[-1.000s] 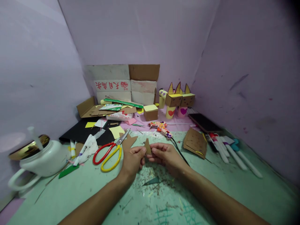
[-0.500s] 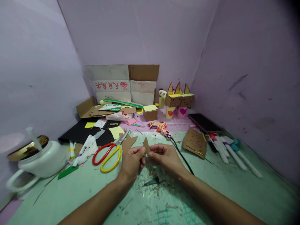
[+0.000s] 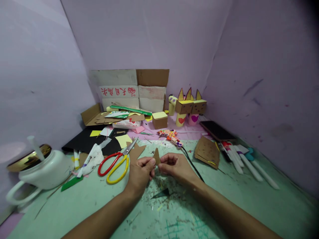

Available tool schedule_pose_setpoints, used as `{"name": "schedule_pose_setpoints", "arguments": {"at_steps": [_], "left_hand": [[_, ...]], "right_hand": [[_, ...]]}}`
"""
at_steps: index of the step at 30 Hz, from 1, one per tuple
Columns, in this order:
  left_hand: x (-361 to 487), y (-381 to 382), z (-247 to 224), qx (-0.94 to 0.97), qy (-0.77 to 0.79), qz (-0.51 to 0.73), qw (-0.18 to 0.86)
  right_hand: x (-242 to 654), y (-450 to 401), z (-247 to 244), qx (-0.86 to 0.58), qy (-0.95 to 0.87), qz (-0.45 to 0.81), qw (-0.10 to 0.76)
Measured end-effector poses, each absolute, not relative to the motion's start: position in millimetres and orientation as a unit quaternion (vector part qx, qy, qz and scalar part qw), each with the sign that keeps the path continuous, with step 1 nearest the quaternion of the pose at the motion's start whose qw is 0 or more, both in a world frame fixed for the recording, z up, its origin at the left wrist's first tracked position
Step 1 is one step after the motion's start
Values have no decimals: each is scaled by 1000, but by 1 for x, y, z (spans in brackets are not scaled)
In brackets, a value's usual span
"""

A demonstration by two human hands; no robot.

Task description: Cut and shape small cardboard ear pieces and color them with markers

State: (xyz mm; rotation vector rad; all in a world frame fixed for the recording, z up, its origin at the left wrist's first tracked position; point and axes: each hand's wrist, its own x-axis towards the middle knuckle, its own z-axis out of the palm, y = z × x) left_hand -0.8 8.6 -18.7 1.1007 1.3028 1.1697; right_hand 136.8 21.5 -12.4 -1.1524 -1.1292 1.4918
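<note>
A small pointed piece of brown cardboard point(image 3: 157, 156) stands upright between my two hands, above the green table. My left hand point(image 3: 141, 169) pinches its left side between thumb and fingers. From the right, the fingertips of my right hand point(image 3: 174, 165) are closed on its lower right edge. Left of my left hand lie scissors point(image 3: 119, 162) with one red and one yellow handle, blades slightly apart. Under their tips is a cut cardboard scrap point(image 3: 137, 151). A dark triangular scrap point(image 3: 161, 193) and small bits lie below my hands.
Beyond my hands lies a patterned glue gun point(image 3: 171, 136) with a black cord. A cardboard box point(image 3: 159, 122) and cat-like figures point(image 3: 184, 108) stand behind. On the right are folded cardboard point(image 3: 207, 152), a phone point(image 3: 217, 130) and markers point(image 3: 246, 162); on the left, a white mug point(image 3: 47, 169).
The cardboard piece has tilted and shifted slightly to the right and down between my fingers. Both hands stay in nearly the same place.
</note>
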Motion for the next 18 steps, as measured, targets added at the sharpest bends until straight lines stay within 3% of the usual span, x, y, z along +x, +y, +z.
{"name": "schedule_pose_setpoints", "arguments": {"at_steps": [6, 18], "left_hand": [[-1, 3, -12, 555, 536, 433, 466], [0, -1, -9, 612, 520, 432, 410]], "right_hand": [[147, 26, -13, -415, -498, 573, 502], [149, 27, -16, -413, -510, 558, 508]]}}
